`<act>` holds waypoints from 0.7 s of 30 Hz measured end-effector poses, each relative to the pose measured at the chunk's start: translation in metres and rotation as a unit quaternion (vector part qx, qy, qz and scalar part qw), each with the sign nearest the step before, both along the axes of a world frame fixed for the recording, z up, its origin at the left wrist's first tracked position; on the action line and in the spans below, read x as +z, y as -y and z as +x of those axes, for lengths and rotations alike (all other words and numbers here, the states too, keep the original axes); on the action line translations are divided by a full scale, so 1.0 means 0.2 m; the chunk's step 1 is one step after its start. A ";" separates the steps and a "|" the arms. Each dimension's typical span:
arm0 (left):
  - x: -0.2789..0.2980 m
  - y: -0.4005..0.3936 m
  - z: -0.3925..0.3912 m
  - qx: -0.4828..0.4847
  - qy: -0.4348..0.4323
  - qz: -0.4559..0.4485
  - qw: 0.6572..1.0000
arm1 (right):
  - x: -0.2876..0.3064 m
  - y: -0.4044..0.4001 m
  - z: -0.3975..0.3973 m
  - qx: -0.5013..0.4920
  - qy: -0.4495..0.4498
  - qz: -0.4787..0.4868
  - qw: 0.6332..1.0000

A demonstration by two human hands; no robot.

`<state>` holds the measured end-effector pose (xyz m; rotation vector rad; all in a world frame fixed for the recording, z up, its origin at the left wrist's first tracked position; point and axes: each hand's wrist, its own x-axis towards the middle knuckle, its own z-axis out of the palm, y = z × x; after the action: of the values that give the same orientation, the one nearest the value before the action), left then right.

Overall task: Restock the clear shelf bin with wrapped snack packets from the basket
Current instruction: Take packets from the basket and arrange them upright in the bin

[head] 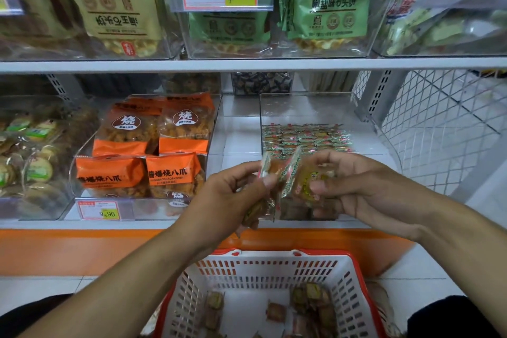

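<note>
A clear shelf bin (315, 107) stands on the lower shelf with several small wrapped snack packets (304, 137) lying at its back. In front of the bin, my left hand (230, 192) grips several brown wrapped packets (263, 206). Close to its right, my right hand (354, 186) pinches a single wrapped packet (304, 181) by its edge. Both hands hover above the white basket with a red rim (263, 269), which holds several more packets (312, 302) on its bottom.
To the left of the bin, another clear bin holds orange snack bags (153, 145) behind a 9.90 price tag (100, 210). The upper shelf (247, 64) carries bins of green and beige bags. A white wire mesh panel (444, 129) closes the right side.
</note>
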<state>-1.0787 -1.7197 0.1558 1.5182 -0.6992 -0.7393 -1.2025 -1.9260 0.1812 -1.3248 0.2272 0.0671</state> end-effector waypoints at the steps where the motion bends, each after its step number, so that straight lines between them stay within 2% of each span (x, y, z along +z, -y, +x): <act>1: 0.00 0.00 0.00 0.009 -0.033 0.009 0.999 | -0.01 -0.01 0.00 -0.031 0.038 -0.097 0.994; 2: 0.00 0.01 -0.01 0.019 -0.074 0.026 0.997 | -0.02 -0.02 0.01 -0.059 0.079 -0.229 0.968; 4: 0.00 0.02 -0.01 0.029 -0.163 0.050 0.985 | -0.03 -0.05 0.00 -0.065 0.124 -0.464 0.875; 5: 0.00 0.02 -0.01 0.027 -0.196 0.044 0.979 | -0.04 -0.06 0.00 -0.052 0.136 -0.531 0.835; 6: 0.00 0.03 -0.01 0.022 -0.216 0.031 0.976 | -0.04 -0.08 -0.01 -0.039 0.151 -0.563 0.812; 8: -0.01 0.03 0.00 0.014 -0.222 0.006 0.975 | -0.05 -0.09 -0.01 -0.025 0.172 -0.575 0.799; 11: -0.02 0.04 0.02 0.033 -0.200 -0.021 0.979 | -0.04 -0.06 0.00 -0.025 0.160 -0.569 0.806; 14: -0.03 0.03 0.04 0.085 -0.151 -0.021 0.985 | -0.03 -0.01 -0.01 -0.048 0.149 -0.536 0.829; 16: -0.04 0.02 0.05 0.117 -0.092 -0.005 0.989 | -0.03 0.01 0.00 -0.046 0.149 -0.471 0.868; 18: -0.03 0.01 0.04 0.115 -0.036 0.002 0.993 | -0.03 0.01 0.00 -0.015 0.147 -0.356 0.923; 21: -0.02 0.01 0.03 0.076 0.004 -0.009 0.997 | -0.05 0.00 0.01 0.000 0.125 -0.272 0.954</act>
<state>-1.0737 -1.7213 0.1512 1.5406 -0.5879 -0.6107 -1.1998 -1.9257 0.1712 -1.8655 0.0265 -0.1757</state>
